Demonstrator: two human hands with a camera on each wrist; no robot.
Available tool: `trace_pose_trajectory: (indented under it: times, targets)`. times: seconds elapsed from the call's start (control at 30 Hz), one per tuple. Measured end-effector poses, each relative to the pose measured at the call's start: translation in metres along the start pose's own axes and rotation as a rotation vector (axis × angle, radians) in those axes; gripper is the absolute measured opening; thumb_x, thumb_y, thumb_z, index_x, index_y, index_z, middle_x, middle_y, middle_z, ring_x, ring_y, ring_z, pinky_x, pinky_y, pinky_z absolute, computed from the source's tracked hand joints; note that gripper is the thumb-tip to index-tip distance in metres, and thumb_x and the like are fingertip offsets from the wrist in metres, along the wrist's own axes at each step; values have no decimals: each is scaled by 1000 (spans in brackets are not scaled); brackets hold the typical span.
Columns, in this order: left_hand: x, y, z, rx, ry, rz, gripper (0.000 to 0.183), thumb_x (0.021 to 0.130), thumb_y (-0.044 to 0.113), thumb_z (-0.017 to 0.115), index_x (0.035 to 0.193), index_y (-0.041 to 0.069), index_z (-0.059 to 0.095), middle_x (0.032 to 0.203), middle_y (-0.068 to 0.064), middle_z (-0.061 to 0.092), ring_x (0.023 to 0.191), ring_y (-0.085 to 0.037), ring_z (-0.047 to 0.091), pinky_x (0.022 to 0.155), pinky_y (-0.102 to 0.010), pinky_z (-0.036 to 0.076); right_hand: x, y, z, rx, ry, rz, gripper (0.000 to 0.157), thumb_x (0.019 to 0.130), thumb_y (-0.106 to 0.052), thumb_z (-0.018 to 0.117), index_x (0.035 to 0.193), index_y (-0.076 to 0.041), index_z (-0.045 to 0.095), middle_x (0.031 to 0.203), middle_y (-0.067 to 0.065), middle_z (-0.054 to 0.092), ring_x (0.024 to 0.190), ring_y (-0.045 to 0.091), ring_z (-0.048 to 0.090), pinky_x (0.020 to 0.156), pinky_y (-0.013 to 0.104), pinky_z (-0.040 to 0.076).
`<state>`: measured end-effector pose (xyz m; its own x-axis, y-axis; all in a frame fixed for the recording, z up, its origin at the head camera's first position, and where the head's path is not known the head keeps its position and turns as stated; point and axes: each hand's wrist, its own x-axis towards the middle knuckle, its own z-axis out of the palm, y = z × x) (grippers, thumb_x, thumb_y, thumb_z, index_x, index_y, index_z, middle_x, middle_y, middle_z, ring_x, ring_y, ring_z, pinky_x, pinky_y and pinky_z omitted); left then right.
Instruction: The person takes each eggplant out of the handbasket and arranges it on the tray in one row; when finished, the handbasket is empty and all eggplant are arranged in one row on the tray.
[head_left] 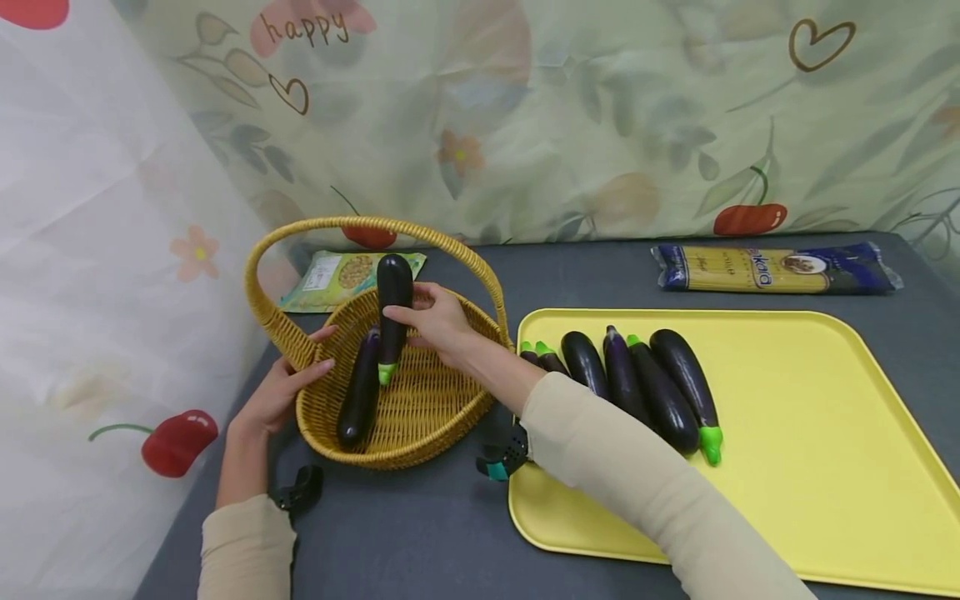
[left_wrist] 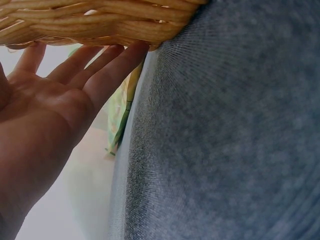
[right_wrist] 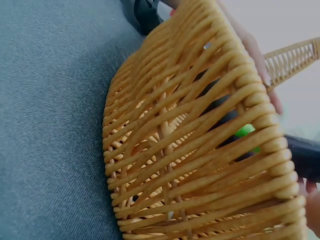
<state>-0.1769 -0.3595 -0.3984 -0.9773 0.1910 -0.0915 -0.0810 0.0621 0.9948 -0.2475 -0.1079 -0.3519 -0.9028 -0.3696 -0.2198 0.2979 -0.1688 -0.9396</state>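
Note:
My right hand (head_left: 444,325) grips a dark eggplant (head_left: 394,283) near its middle, above the wicker basket (head_left: 427,451). Its bright green stem end points down into the basket. Another eggplant (head_left: 359,396) lies along the basket's left inner side. At the left rim, by the foot of the tall handle, my left hand (head_left: 276,395) holds the basket, its thumb over the edge. The left wrist view shows the fingers (left_wrist: 107,80) of that hand against the outer wicker. Through the weave in the right wrist view, a green stem (right_wrist: 245,131) shows.
Right of the basket, a yellow tray (head_left: 810,433) bears several eggplants (head_left: 684,367), partly hidden by my right sleeve. A pasta packet (head_left: 776,268) lies behind the tray. Behind the basket is a green food bag (head_left: 318,283). Patterned fabric (head_left: 540,125) hangs at the back and left.

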Motion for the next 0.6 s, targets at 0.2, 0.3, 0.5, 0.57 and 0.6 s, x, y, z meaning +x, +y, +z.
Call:
trace_pose_trajectory:
  times: [0.2, 0.3, 0.5, 0.57, 0.6]
  targets:
    - [0, -1, 0, 10, -1, 0, 55, 99, 15, 52, 150, 19, 31, 143, -20, 29, 114, -17, 51, 85, -30, 49, -9, -6, -4, 11, -30, -3, 57, 86, -12, 73, 136, -12, 46, 117, 13, 50, 99, 26, 62, 85, 45, 50]
    - [1, -1, 0, 3, -3, 2, 55, 99, 14, 52, 150, 19, 31, 142, -20, 30, 113, -18, 52, 84, -31, 50, -13, -9, -7, 38, -63, 1, 57, 86, -12, 72, 136, -11, 46, 119, 12, 50, 100, 26, 61, 82, 43, 51]
    - [1, -1, -1, 7, 9, -13, 55, 99, 16, 53, 150, 20, 32, 142, -19, 31, 112, -18, 52, 84, -31, 50, -21, -13, -14, 118, -197, 25, 60, 89, -9, 68, 142, -9, 39, 124, 15, 52, 108, 27, 59, 82, 43, 51]
    - [1, 0, -1, 10, 12, -16, 55, 99, 17, 53, 150, 20, 32, 142, -19, 30, 113, -18, 51, 84, -31, 50, -24, -15, -16, 113, -231, 28, 60, 90, -9, 67, 143, -9, 38, 124, 16, 53, 108, 29, 59, 82, 44, 51]
    - [1, 0, -1, 11, 12, -16, 55, 99, 17, 53, 150, 20, 32, 143, -19, 30, 113, -19, 51, 85, -31, 49, -25, -15, -17, 108, -241, 29, 60, 90, -9, 67, 143, -10, 38, 124, 16, 53, 108, 29, 59, 81, 43, 52]
